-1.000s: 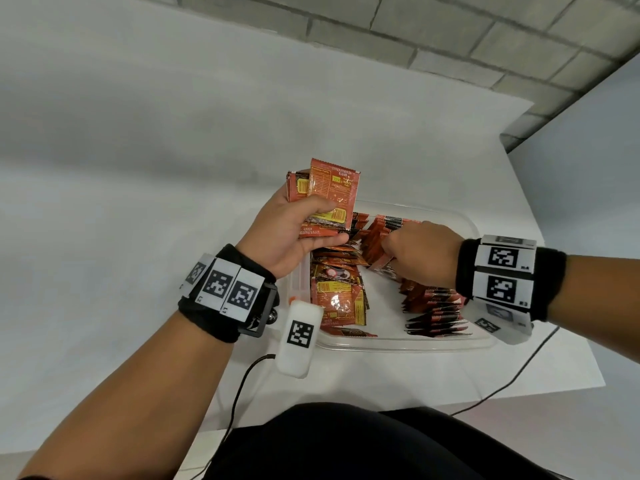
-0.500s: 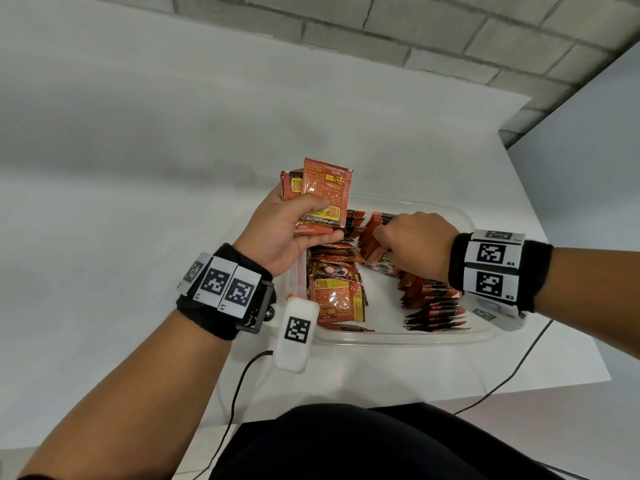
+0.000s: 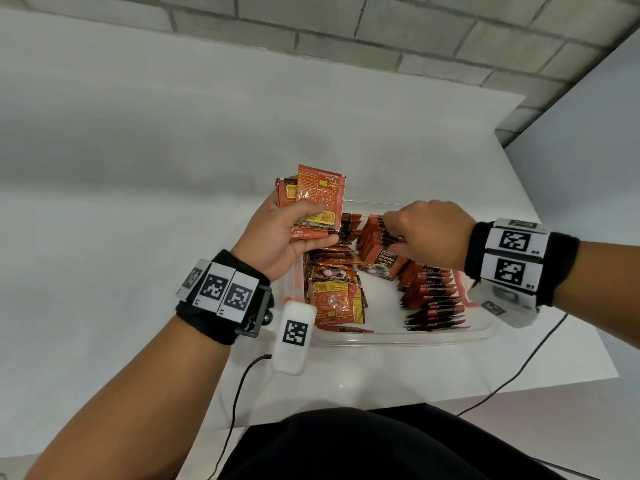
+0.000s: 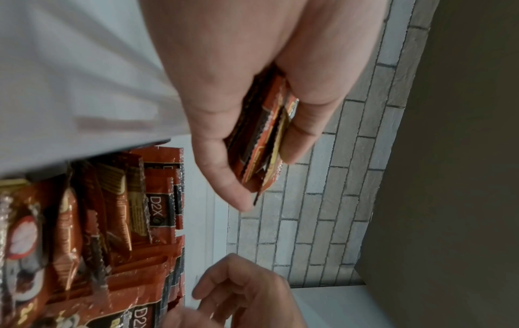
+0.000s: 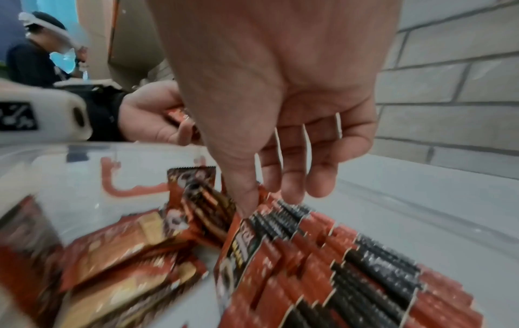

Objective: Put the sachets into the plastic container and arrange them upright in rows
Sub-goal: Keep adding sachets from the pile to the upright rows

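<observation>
Our left hand [image 3: 277,237] grips a sachet stack [image 3: 317,199] above the container [image 3: 398,337]; our relaxed right hand [image 3: 429,233] touches the upright row [image 3: 377,237] inside.

The sachets [image 3: 320,199] I hold are orange-red with yellow panels and dark print. Those standing in my clear plastic container [image 3: 398,337] show orange-red and black edges. My black wristbands [image 3: 523,258] carry white tags with black square codes. The table [image 3: 121,237] is white, the brick wall [image 3: 381,36] grey.
</observation>
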A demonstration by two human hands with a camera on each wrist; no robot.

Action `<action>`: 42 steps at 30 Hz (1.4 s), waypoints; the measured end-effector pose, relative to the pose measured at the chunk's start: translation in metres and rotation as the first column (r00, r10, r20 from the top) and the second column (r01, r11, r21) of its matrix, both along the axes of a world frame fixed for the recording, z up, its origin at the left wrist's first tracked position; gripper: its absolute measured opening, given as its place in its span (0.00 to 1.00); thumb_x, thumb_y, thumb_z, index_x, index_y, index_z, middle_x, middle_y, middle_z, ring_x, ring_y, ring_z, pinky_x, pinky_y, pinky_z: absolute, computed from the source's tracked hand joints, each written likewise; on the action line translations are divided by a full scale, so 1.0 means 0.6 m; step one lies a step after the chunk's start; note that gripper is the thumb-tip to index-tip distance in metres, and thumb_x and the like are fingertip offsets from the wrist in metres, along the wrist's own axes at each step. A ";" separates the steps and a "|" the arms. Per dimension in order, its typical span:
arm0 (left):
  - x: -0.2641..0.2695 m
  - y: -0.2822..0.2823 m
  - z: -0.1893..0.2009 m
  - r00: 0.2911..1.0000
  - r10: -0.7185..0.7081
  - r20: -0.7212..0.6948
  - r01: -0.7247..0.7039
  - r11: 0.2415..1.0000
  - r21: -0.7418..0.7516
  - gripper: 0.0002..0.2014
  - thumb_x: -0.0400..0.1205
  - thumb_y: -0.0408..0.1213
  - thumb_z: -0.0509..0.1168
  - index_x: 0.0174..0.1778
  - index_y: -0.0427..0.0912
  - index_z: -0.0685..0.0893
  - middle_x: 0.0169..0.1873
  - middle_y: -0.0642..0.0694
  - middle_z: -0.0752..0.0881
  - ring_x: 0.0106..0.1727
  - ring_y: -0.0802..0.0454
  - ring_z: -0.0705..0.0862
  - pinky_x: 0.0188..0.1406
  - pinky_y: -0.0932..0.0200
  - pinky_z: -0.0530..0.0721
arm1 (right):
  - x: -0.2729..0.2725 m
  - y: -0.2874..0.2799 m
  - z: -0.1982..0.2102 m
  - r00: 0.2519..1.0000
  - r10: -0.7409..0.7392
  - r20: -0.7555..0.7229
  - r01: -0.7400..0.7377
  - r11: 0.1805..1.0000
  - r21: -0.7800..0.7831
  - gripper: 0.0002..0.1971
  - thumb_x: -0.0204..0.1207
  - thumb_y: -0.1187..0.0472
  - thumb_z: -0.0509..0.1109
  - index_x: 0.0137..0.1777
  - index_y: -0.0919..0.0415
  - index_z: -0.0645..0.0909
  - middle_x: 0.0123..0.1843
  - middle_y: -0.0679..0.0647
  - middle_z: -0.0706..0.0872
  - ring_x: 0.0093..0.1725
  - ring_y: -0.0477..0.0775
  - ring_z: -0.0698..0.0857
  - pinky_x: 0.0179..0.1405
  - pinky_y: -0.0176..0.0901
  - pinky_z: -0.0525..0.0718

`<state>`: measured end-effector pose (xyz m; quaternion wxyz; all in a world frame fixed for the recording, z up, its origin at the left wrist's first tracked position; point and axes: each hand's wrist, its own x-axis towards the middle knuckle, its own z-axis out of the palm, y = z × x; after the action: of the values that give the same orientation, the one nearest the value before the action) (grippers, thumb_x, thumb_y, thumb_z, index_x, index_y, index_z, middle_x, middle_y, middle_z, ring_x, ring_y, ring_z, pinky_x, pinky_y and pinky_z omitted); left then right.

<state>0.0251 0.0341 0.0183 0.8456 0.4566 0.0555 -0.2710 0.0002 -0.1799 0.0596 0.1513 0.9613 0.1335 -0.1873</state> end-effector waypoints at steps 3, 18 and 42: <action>-0.002 -0.002 0.007 0.999 -0.036 0.026 0.034 0.998 0.050 0.12 0.80 0.24 0.65 0.58 0.38 0.80 0.45 0.44 0.89 0.45 0.46 0.90 0.46 0.45 0.90 | 0.013 -0.017 0.026 0.981 -0.184 0.058 0.168 0.963 0.212 0.12 0.79 0.47 0.66 0.52 0.55 0.77 0.43 0.52 0.85 0.38 0.53 0.82 0.36 0.43 0.80; -0.004 -0.060 0.056 0.968 -0.198 0.151 0.164 0.963 0.211 0.28 0.67 0.50 0.71 0.64 0.49 0.80 0.47 0.49 0.87 0.45 0.53 0.87 0.48 0.52 0.88 | -0.021 -0.020 0.061 0.867 -0.467 -0.173 0.252 0.111 0.961 0.09 0.71 0.68 0.76 0.38 0.59 0.79 0.33 0.52 0.84 0.32 0.49 0.82 0.36 0.43 0.83; -0.018 -0.084 0.041 0.969 -0.148 0.196 0.157 0.987 -0.034 0.26 0.73 0.17 0.65 0.62 0.47 0.79 0.51 0.41 0.89 0.53 0.42 0.88 0.52 0.44 0.88 | -0.041 0.006 0.050 0.673 -0.404 -0.619 0.499 -0.370 0.784 0.07 0.79 0.69 0.67 0.43 0.56 0.78 0.39 0.52 0.82 0.35 0.47 0.80 0.38 0.44 0.85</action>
<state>0.0143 -0.0162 0.0430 0.8346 0.4625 -0.0686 -0.2911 -0.0242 -0.1760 0.0893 -0.6903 0.6955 -0.1719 -0.1009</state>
